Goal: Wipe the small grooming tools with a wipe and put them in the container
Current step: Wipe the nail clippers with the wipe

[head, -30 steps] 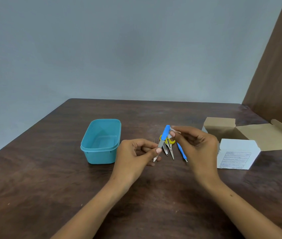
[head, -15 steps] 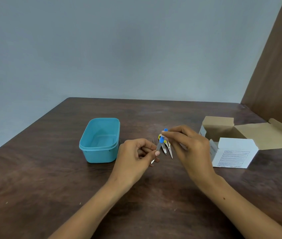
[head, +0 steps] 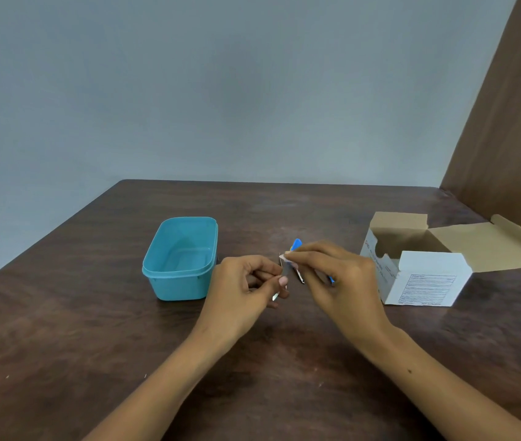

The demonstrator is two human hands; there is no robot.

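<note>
My left hand pinches the lower metal end of a small blue-handled grooming tool; its silver tip pokes out below the fingers. My right hand presses a small white wipe around the tool's middle. Only the blue top of the handle shows above my right fingers. Behind my hands, other small tools lie on the table, mostly hidden. The teal container stands open to the left of my left hand, with nothing visible inside it.
A white cardboard box with open brown flaps sits at the right, close to my right hand. The dark wooden table ends at a grey wall behind. A brown panel rises at the far right.
My right hand has slid the wipe down the tool from the blue handle toward my left hand. The view has shifted slightly; the tool stays in my left hand.
</note>
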